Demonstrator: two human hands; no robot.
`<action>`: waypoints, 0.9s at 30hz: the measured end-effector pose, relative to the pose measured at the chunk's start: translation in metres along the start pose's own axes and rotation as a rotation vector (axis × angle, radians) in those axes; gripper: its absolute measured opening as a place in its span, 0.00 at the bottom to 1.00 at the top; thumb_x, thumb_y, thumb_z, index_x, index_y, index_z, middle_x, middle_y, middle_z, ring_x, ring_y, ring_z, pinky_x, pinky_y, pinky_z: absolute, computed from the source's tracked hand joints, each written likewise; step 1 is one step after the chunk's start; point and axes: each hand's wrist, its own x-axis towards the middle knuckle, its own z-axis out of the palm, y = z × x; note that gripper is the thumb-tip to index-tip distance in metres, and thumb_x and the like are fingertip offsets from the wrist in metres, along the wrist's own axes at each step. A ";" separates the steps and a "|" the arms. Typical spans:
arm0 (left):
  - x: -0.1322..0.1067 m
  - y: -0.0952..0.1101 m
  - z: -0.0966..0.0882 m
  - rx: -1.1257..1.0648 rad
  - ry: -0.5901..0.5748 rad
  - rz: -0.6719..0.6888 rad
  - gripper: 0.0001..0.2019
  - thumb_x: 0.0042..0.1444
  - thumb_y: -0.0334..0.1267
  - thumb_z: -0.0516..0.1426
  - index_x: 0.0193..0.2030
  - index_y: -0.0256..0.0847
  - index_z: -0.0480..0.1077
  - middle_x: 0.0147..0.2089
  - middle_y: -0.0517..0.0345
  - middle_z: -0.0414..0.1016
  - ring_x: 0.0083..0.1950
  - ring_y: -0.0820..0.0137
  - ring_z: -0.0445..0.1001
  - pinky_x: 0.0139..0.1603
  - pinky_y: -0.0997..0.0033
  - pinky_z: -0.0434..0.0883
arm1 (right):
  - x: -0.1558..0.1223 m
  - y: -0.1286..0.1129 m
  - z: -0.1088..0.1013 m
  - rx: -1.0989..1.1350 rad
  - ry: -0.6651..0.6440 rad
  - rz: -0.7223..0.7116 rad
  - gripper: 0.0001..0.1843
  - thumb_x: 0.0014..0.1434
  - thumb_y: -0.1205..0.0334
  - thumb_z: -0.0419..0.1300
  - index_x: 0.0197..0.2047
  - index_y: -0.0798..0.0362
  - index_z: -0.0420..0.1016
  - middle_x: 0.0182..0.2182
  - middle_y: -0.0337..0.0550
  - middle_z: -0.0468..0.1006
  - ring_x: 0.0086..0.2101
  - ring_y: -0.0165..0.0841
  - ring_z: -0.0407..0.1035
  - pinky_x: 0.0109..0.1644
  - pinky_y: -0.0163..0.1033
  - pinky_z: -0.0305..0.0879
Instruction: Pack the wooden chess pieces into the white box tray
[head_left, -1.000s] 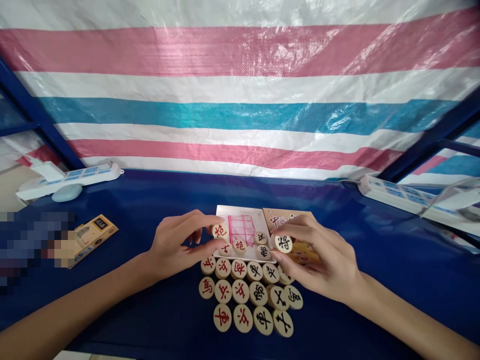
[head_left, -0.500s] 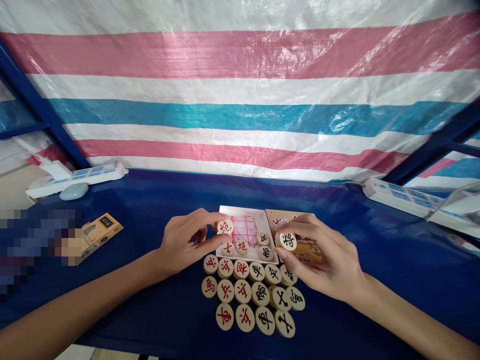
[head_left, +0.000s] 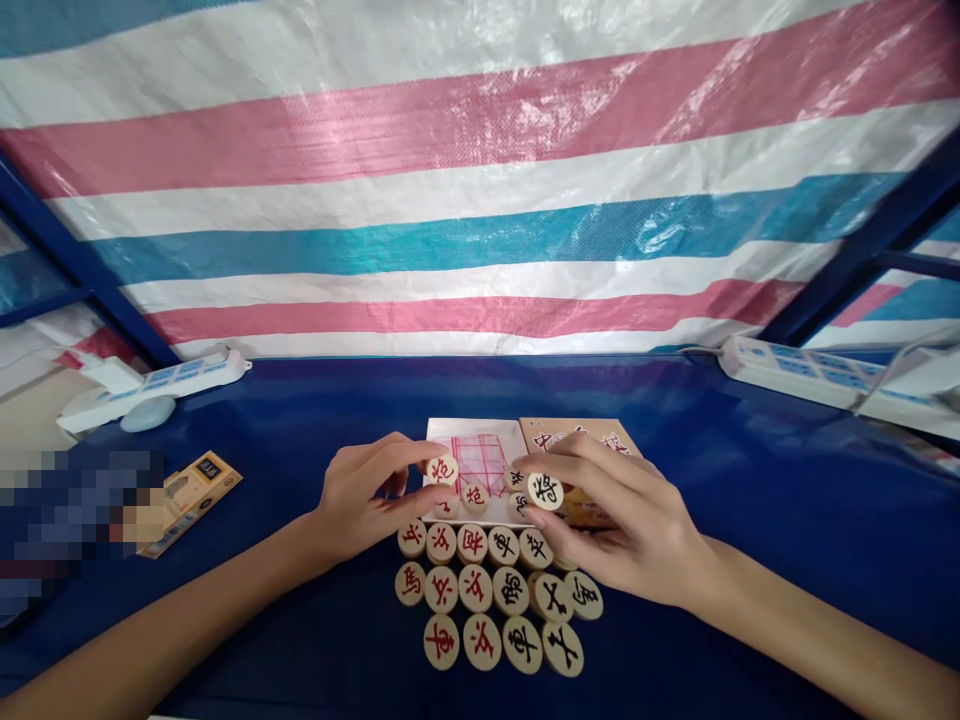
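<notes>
My left hand (head_left: pixel 367 500) pinches a round wooden chess piece with a red character (head_left: pixel 442 469) between thumb and forefinger, over the left edge of a small white tray (head_left: pixel 480 450). My right hand (head_left: pixel 622 525) pinches another wooden piece with a black character (head_left: pixel 545 491) at the tray's right front. The tray holds a folded pink-lined paper board (head_left: pixel 484 460) and a few pieces. In front of it several red and black pieces (head_left: pixel 491 590) lie face up in rows on the blue table (head_left: pixel 300 420).
A printed lid or box (head_left: pixel 581 437) lies to the right of the tray, partly under my right hand. A small yellow box (head_left: pixel 191 490) lies at the left. White power strips (head_left: pixel 161 378) (head_left: pixel 817 380) run along the back corners. A striped tarpaulin hangs behind.
Both hands keep their pieces. My right hand has moved slightly left, toward the tray. The view has tilted a little.
</notes>
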 end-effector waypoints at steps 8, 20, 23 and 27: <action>-0.001 0.003 0.003 -0.074 -0.001 -0.026 0.16 0.54 0.37 0.67 0.48 0.41 0.73 0.29 0.63 0.73 0.24 0.79 0.67 0.22 0.79 0.65 | 0.000 -0.004 0.003 -0.017 -0.006 0.007 0.17 0.61 0.64 0.62 0.54 0.53 0.72 0.41 0.45 0.75 0.37 0.32 0.71 0.35 0.37 0.69; 0.005 0.030 -0.001 -0.179 -0.038 -0.132 0.16 0.58 0.34 0.65 0.53 0.42 0.73 0.31 0.62 0.73 0.27 0.79 0.68 0.27 0.80 0.70 | 0.010 -0.011 0.001 0.083 0.068 0.000 0.20 0.59 0.67 0.64 0.55 0.52 0.72 0.42 0.45 0.76 0.39 0.33 0.73 0.39 0.38 0.72; 0.007 0.026 -0.003 -0.099 0.011 -0.136 0.15 0.60 0.33 0.62 0.54 0.42 0.72 0.32 0.62 0.73 0.27 0.79 0.69 0.27 0.80 0.69 | 0.009 -0.012 -0.004 0.075 0.078 -0.069 0.21 0.57 0.67 0.67 0.54 0.53 0.73 0.40 0.44 0.77 0.38 0.33 0.73 0.37 0.38 0.72; 0.010 0.024 0.000 -0.081 0.030 -0.055 0.16 0.58 0.33 0.64 0.52 0.40 0.72 0.32 0.61 0.74 0.28 0.78 0.69 0.25 0.78 0.68 | 0.007 -0.010 -0.006 0.053 0.083 -0.065 0.22 0.55 0.68 0.69 0.53 0.54 0.74 0.36 0.43 0.76 0.34 0.31 0.72 0.33 0.37 0.69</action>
